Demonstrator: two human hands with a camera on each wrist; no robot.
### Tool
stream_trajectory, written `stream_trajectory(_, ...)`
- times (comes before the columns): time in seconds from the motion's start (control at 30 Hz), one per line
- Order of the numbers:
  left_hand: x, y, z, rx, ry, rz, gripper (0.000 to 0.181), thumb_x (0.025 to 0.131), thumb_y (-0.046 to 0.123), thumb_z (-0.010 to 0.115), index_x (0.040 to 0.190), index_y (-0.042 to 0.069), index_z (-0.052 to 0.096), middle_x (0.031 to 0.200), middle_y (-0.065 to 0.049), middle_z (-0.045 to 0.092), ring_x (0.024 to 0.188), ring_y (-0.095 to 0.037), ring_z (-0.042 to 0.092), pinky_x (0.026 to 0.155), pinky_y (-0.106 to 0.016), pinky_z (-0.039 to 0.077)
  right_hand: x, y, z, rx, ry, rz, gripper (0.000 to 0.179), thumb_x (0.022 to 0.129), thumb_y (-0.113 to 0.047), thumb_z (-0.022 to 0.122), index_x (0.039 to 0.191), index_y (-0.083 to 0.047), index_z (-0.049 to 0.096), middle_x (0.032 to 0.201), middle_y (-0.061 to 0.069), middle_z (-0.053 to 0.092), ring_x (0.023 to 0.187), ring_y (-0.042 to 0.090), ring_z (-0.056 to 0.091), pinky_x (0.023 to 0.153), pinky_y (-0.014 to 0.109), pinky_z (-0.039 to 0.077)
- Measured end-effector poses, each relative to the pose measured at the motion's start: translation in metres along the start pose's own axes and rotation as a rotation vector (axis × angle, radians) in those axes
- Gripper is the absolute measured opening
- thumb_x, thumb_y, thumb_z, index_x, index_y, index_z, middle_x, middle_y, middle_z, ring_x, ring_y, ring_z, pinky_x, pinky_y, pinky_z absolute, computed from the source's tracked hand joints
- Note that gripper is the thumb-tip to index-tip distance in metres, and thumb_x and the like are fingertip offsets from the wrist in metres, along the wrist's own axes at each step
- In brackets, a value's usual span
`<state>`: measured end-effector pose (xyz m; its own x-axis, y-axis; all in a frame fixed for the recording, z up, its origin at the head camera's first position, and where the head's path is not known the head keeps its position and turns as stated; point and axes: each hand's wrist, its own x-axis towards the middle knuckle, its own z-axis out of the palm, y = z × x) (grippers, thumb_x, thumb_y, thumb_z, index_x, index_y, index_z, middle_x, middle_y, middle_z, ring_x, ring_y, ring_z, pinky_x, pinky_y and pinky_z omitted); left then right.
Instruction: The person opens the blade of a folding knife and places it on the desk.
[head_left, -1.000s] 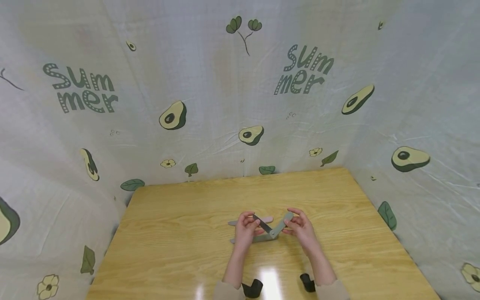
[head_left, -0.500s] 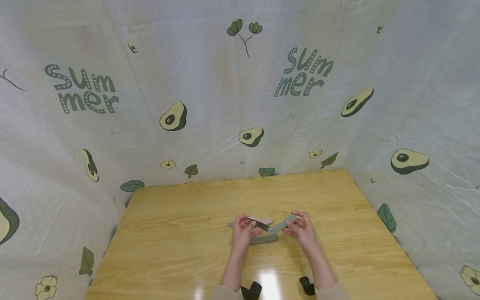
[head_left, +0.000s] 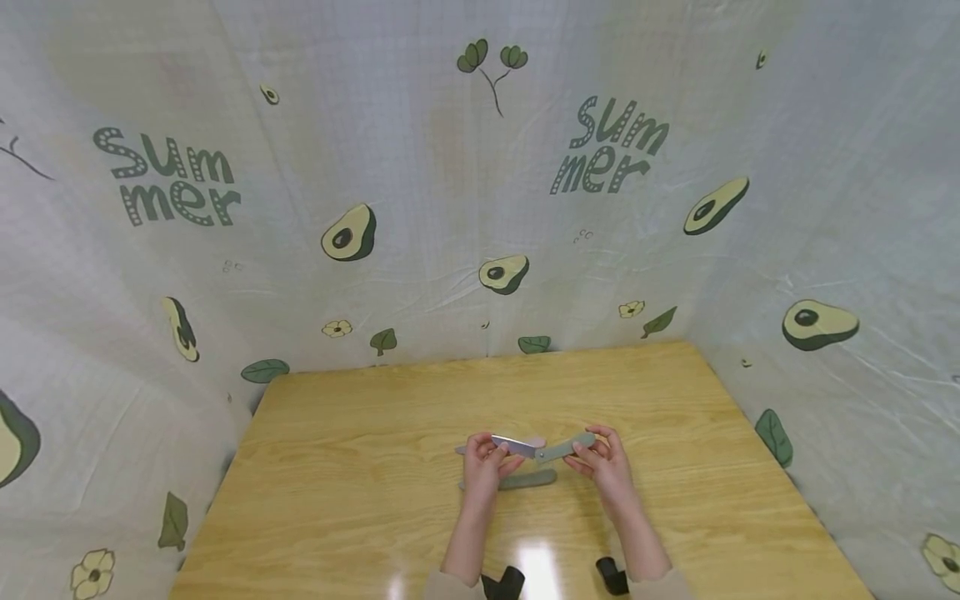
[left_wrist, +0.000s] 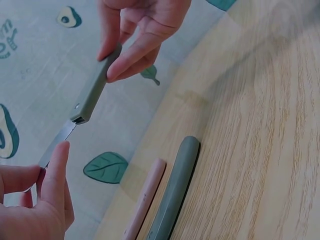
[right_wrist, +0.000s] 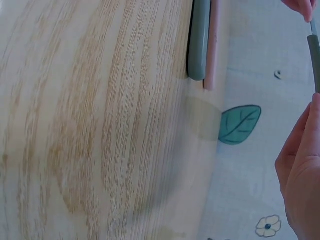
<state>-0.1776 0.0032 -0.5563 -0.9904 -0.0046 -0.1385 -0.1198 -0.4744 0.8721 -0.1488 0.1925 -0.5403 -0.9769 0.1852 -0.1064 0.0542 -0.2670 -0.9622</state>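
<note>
A folding knife with a green handle [head_left: 564, 449] is held up in the air, unfolded to a wide angle. My left hand [head_left: 482, 468] pinches its metal blade [left_wrist: 59, 141] between thumb and fingers. At the other end, my right hand [head_left: 606, 463] grips the handle [left_wrist: 94, 90] by its rounded tip. The pivot between blade and handle is in plain sight in the left wrist view. Below the hands on the table lie a knife with a dark green handle [head_left: 531, 479] and, behind it, one with a pink handle [left_wrist: 145, 200]. My left hand partly hides both in the head view.
The wooden table [head_left: 345, 467] carries the knives. A white cloth printed with avocados [head_left: 420, 275] hangs behind the table and along both sides. Black wrist mounts [head_left: 504, 583] show by the forearms at the bottom of the head view.
The blade and handle have swung from a sharp V to a wide, nearly straight angle. My hands have moved slightly apart, and the knives on the table have stayed put.
</note>
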Motion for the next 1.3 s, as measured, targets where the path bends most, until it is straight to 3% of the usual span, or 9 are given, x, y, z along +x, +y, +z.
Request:
stream_trajectory(0.4, -0.0004, 0.0003, 0.0036, -0.034, 0.026, 0.021, 0.025, 0.093, -0.012, 0.048, 0.114, -0.007, 0.034, 0.099, -0.013, 0.047, 0.083, -0.018, 0.060, 0.078, -0.033, 0.062, -0.0018, 0.0034, 0.0024, 0.065, 0.026, -0.037, 0.031, 0.095, 0.008, 0.052, 0.118, -0.007, 0.038, 0.093, 0.004, 0.053, 0.086, 0.014, 0.066, 0.084, 0.031, 0.060)
stream_trajectory(0.6, -0.0017, -0.0002, 0.0039, -0.053, 0.040, 0.032, 0.025, 0.093, -0.013, 0.049, 0.113, -0.005, 0.035, 0.099, -0.013, 0.047, 0.084, -0.018, 0.060, 0.077, -0.034, 0.062, -0.0012, 0.0033, 0.0032, 0.086, 0.045, -0.007, 0.034, 0.095, 0.003, 0.057, 0.119, -0.009, 0.037, 0.095, 0.004, 0.052, 0.089, 0.014, 0.065, 0.088, 0.033, 0.059)
stream_trajectory(1.1, -0.0042, 0.0003, 0.0058, -0.071, 0.067, 0.039, 0.027, 0.094, -0.010, 0.050, 0.116, -0.007, 0.034, 0.099, -0.012, 0.048, 0.089, -0.022, 0.062, 0.081, -0.038, 0.061, -0.0022, 0.0037, 0.0048, 0.108, 0.062, -0.002, 0.030, 0.098, 0.004, 0.051, 0.119, -0.012, 0.037, 0.092, -0.003, 0.051, 0.091, 0.010, 0.063, 0.089, 0.032, 0.058)
stream_trajectory(1.3, -0.0046, 0.0011, 0.0071, -0.087, 0.073, 0.040, 0.028, 0.094, -0.010, 0.050, 0.117, -0.007, 0.034, 0.099, -0.012, 0.047, 0.088, -0.020, 0.061, 0.082, -0.038, 0.061, -0.0041, 0.0046, 0.0054, 0.140, 0.064, -0.021, 0.033, 0.096, -0.001, 0.059, 0.119, -0.011, 0.037, 0.092, -0.002, 0.051, 0.091, 0.010, 0.063, 0.089, 0.032, 0.058)
